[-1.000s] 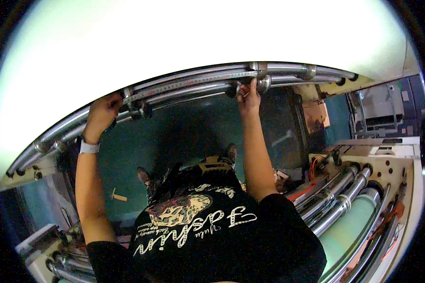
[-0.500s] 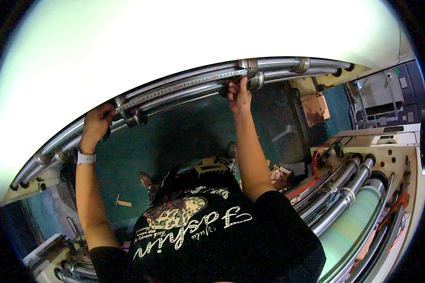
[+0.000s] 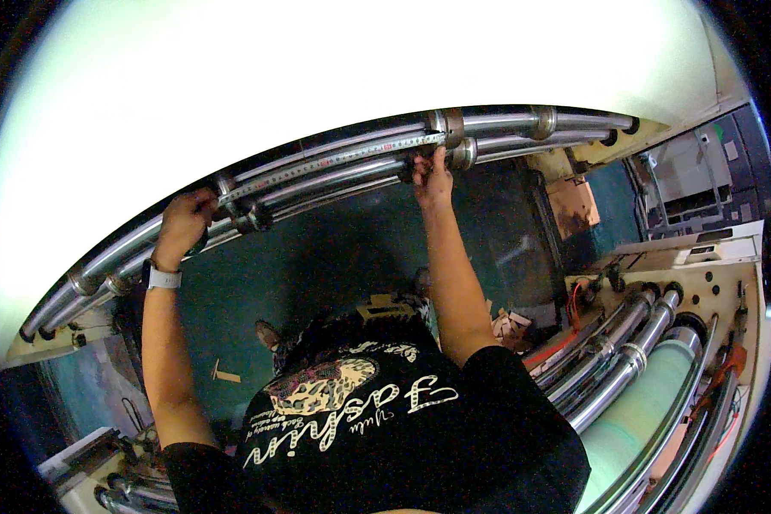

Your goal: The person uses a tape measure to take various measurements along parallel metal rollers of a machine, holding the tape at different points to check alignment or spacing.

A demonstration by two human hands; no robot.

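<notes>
A pale tape measure blade (image 3: 325, 163) with red and dark markings stretches along shiny metal shafts (image 3: 334, 178). My left hand (image 3: 184, 224), with a light-banded watch at the wrist, is closed round its left end beside a metal collar (image 3: 225, 184). A dark object shows partly under that palm; the fingers hide most of it. At the other end, my right hand (image 3: 434, 180) has its thumb raised against the blade, below a wider collar (image 3: 451, 125). Its other fingers are curled near the lower shaft.
A large, glaring white surface (image 3: 334, 60) lies beyond the shafts. Behind me on the right are more metal rollers (image 3: 638, 347) and a pale green roller (image 3: 638, 424) in a machine frame. Cardboard scraps (image 3: 510, 330) lie on the dark green floor (image 3: 317, 244).
My left hand and the nearby collars appear slightly farther right, partly because the view has shifted. The right hand stays at the blade's end, with its thumb a little lower.
</notes>
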